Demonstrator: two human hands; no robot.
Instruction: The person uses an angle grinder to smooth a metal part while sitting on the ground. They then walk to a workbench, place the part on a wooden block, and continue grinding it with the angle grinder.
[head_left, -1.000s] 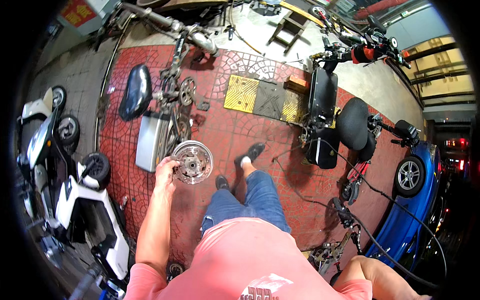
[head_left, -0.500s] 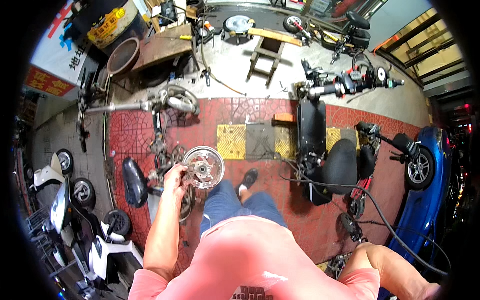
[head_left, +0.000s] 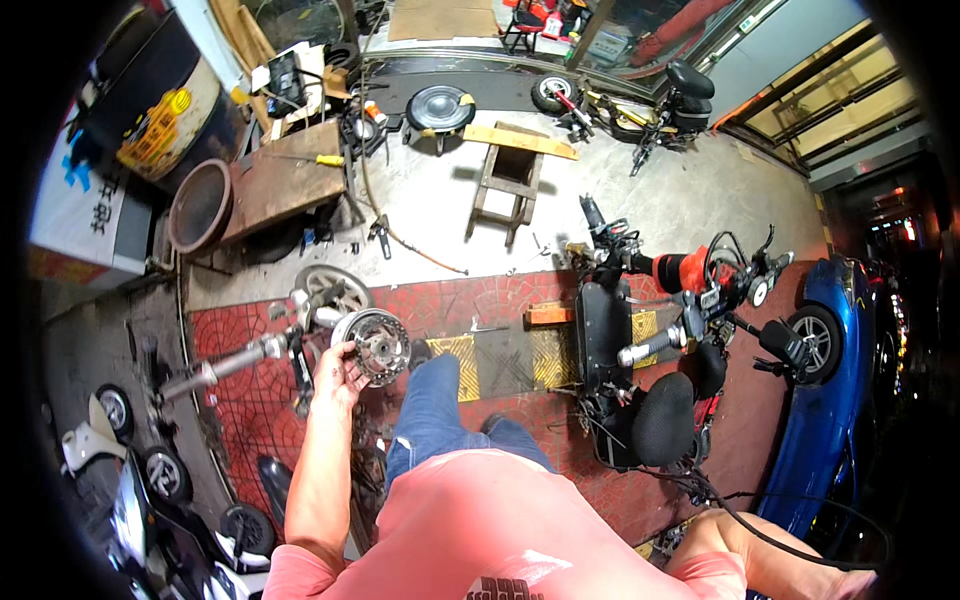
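Observation:
My left hand [head_left: 338, 376] is closed on the edge of a bare silver wheel rim [head_left: 388, 350], which has a perforated brake disc around its hub and no tire. It is held out ahead of my left thigh, over the red paving. Beyond it stands a partly dismantled scooter [head_left: 230, 362], whose wheel shows just past the rim. My right arm reaches out to the lower right, and my right hand [head_left: 855, 584] is cut off by the dark border, its fingers hidden. A black hose [head_left: 780, 540] curves close to that hand; whether they touch I cannot tell.
Ahead stand a wooden stool [head_left: 505, 185] with a plank on top, a round black-topped stool [head_left: 440, 108] and a workbench [head_left: 290, 180] with a basin [head_left: 202, 207]. An electric scooter [head_left: 610, 330] is at right, beside a blue car [head_left: 820, 400]. Parked scooters [head_left: 150, 520] line the left.
I have stepped forward, one leg now ahead, and the stools and workbench show nearer. The rim, still in my left hand, has shifted left and tilted. My right arm stays out to the side.

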